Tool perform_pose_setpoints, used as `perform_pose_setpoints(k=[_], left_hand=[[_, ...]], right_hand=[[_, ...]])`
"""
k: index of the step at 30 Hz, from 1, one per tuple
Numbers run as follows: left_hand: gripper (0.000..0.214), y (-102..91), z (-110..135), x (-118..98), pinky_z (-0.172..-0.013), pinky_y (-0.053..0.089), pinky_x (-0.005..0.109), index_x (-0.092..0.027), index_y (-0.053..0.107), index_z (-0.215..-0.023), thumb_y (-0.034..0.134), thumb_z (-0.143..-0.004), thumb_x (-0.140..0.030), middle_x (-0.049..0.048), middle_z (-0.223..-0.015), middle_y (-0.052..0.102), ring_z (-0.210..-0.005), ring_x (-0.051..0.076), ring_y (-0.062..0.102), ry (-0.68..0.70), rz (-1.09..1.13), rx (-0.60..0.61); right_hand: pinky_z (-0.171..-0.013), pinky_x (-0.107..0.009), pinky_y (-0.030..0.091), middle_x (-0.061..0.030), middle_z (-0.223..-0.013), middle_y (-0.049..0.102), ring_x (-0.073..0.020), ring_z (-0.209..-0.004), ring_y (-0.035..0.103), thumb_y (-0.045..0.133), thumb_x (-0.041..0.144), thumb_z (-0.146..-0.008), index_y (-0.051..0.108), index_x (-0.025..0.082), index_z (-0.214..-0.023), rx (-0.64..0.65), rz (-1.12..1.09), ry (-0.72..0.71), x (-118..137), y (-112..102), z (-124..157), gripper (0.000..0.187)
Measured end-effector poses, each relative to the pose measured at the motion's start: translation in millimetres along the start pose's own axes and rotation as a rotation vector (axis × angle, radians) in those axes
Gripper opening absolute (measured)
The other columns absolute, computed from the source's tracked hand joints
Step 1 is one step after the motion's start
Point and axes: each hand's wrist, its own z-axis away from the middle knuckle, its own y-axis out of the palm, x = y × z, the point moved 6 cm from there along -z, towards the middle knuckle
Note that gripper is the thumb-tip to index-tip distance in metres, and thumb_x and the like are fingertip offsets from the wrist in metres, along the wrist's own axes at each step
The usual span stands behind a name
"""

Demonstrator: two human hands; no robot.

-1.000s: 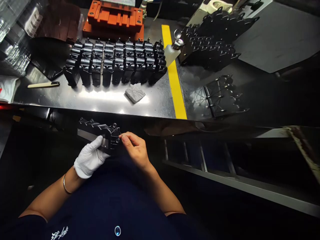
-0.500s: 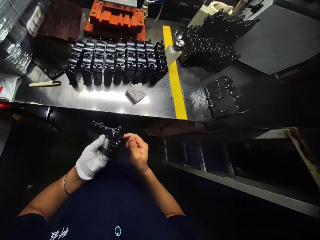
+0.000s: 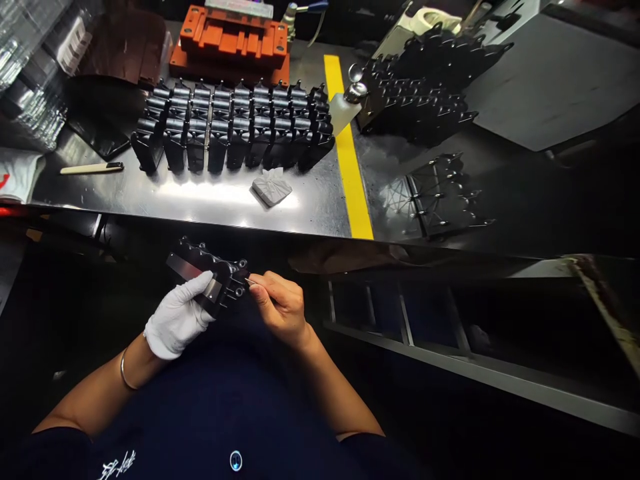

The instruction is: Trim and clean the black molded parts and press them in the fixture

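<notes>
My left hand (image 3: 176, 319), in a white glove, grips a black moulded plastic part (image 3: 207, 273) with a grey face, held below the bench's front edge over my lap. My bare right hand (image 3: 281, 305) is closed in a pinch at the part's right end, fingertips touching it; a thin, small thing seems to be between the fingers, too small to name. Rows of the same black parts (image 3: 235, 123) stand upright on the steel bench (image 3: 210, 197) ahead.
A folded grey cloth (image 3: 271, 187) lies in front of the rows. A pale-handled tool (image 3: 91, 168) lies at the left. A yellow stripe (image 3: 349, 153) crosses the bench. More black parts (image 3: 425, 87) are piled at the right, an orange fixture (image 3: 231, 40) at the back.
The part has been turned in my left hand, its grey face showing again. My right hand moved slightly right and down, still pinching at the part's right end.
</notes>
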Motion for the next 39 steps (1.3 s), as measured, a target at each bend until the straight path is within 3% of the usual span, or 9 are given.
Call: perform_pose_setpoints(k=[10, 17, 21, 23, 25, 29, 33, 36, 39], left_hand=[[0.031, 1.8, 0.5, 0.9, -0.056, 0.060, 0.017, -0.009, 0.066, -0.080, 0.038, -0.093, -0.006, 0.0059, -0.069, 0.072, -0.061, 0.013, 0.070, 0.053, -0.094, 0.029], [0.028, 3.0, -4.3, -0.5, -0.043, 0.054, 0.015, -0.010, 0.066, -0.076, 0.043, -0.090, -0.005, 0.0044, -0.064, 0.070, -0.052, 0.012, 0.067, 0.100, -0.218, 0.011], [0.019, -2.1, 0.2, 0.5, -0.048, 0.056, 0.017, -0.010, 0.068, -0.077, 0.051, -0.084, -0.004, 0.0049, -0.070, 0.072, -0.059, 0.013, 0.069, 0.112, -0.254, 0.010], [0.009, -4.0, 5.8, -0.3, -0.058, 0.059, 0.020, -0.011, 0.069, -0.078, 0.063, -0.076, -0.005, 0.0039, -0.073, 0.073, -0.064, 0.015, 0.070, 0.166, -0.309, 0.069], [0.015, -4.3, 9.4, -2.6, -0.061, 0.059, 0.022, -0.013, 0.069, -0.080, 0.074, -0.066, -0.009, 0.0025, -0.075, 0.072, -0.065, 0.016, 0.070, 0.224, -0.377, 0.138], [0.019, -5.7, 5.1, -18.5, -0.065, 0.058, 0.020, -0.015, 0.069, -0.079, 0.079, -0.064, -0.016, -0.0003, -0.073, 0.071, -0.068, 0.013, 0.069, 0.417, -0.438, 0.101], [0.042, 0.8, 4.6, -30.2, -0.093, 0.052, 0.026, -0.024, 0.066, -0.105, 0.079, -0.066, -0.017, 0.0000, -0.099, 0.072, -0.109, 0.017, 0.062, 0.655, -0.511, 0.115], [0.054, 1.0, 6.5, -29.2, -0.102, 0.046, 0.031, -0.027, 0.063, -0.114, 0.081, -0.063, -0.019, 0.0005, -0.112, 0.069, -0.120, 0.020, 0.056, 0.710, -0.575, 0.104], [0.052, -0.9, 7.6, -29.4, -0.105, 0.042, 0.033, -0.025, 0.064, -0.113, 0.080, -0.064, -0.021, 0.0012, -0.111, 0.070, -0.119, 0.021, 0.056, 0.748, -0.633, 0.096]], right_hand=[[-0.046, -0.024, 0.038, -0.0006, -0.058, 0.056, -0.0102, -0.050, 0.046, 0.051, 0.022, -0.092, 0.071, 0.016, -0.091, 0.061, -0.008, 0.024, -7.4, 0.4, -2.0, 0.021], [-0.050, -0.026, 0.042, -0.0046, -0.067, 0.066, -0.0121, -0.053, 0.051, 0.051, 0.024, -0.091, 0.073, 0.017, -0.096, -0.059, 0.053, 0.041, -17.8, 4.3, 4.3, 0.023], [-0.056, -0.028, 0.048, -0.0049, -0.069, 0.068, -0.0143, -0.059, 0.058, 0.053, 0.037, -0.089, 0.075, 0.017, -0.087, -0.153, 0.010, 0.312, -61.0, 11.7, 12.8, 0.030], [-0.060, -0.030, 0.050, -0.0045, -0.067, 0.068, -0.0164, -0.063, 0.061, 0.052, 0.047, -0.087, 0.076, 0.017, -0.082, -0.257, 0.003, 0.523, -86.3, 8.4, 22.1, 0.038], [-0.061, -0.030, 0.050, -0.0037, -0.065, 0.067, -0.0170, -0.065, 0.062, 0.052, 0.050, -0.086, 0.075, 0.016, -0.081, -0.276, -0.037, 0.627, -95.2, 6.6, 29.1, 0.041], [-0.057, -0.027, 0.047, -0.0037, -0.070, 0.068, -0.0143, -0.063, 0.060, 0.053, 0.039, -0.090, 0.075, 0.017, -0.087, -0.071, -0.174, 0.486, -56.3, 9.2, 24.1, 0.031], [-0.051, -0.024, 0.043, -0.0016, -0.062, 0.061, -0.0108, -0.055, 0.052, 0.052, 0.032, -0.092, 0.075, 0.017, -0.088, 0.074, -0.184, 0.350, -13.6, 7.8, 11.9, 0.028], [-0.049, -0.023, 0.039, 0.0003, -0.057, 0.053, -0.0095, -0.052, 0.047, 0.050, 0.030, -0.093, 0.074, 0.016, -0.084, 0.125, -0.177, 0.322, -7.6, 8.5, 6.0, 0.029], [-0.048, -0.023, 0.035, 0.0015, -0.055, 0.047, -0.0090, -0.051, 0.043, 0.049, 0.030, -0.093, 0.071, 0.016, -0.077, 0.148, -0.185, 0.306, -10.4, 10.1, 4.5, 0.031]])
